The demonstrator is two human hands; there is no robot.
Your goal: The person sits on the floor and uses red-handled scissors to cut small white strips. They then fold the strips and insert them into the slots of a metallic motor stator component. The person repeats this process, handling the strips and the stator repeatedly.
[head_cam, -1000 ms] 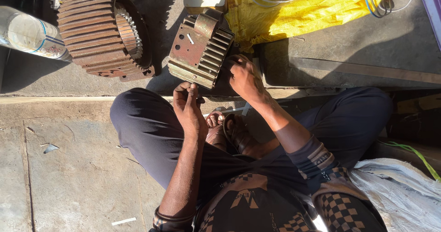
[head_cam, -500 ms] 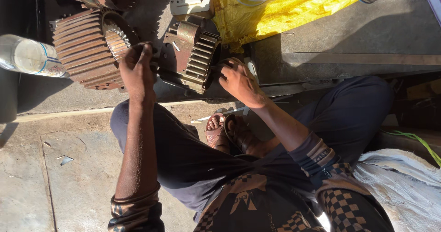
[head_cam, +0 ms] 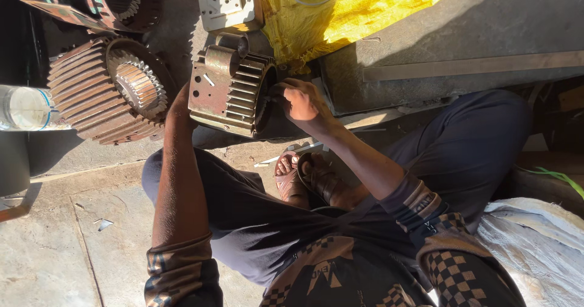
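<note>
A rusty finned motor housing [head_cam: 228, 91] lies on its side on the ground in front of my crossed legs. My right hand [head_cam: 299, 101] is at its open right end, fingers curled over the rim. My left forearm reaches up to the housing's left side; my left hand [head_cam: 180, 100] is almost wholly hidden behind the housing's flat plate, so its fingers cannot be seen. A larger finned stator housing [head_cam: 106, 94] with a toothed core lies just left of it.
A clear plastic bottle [head_cam: 24, 108] lies at the far left. A yellow sack [head_cam: 359, 12] and a pale perforated plate [head_cam: 222, 3] sit behind the housing. A grey concrete slab [head_cam: 462, 45] is at the right, a white sack [head_cam: 535, 246] at the lower right.
My left hand has left the large stator housing and gone behind the smaller housing's left side. My right hand has stayed at the housing's open end.
</note>
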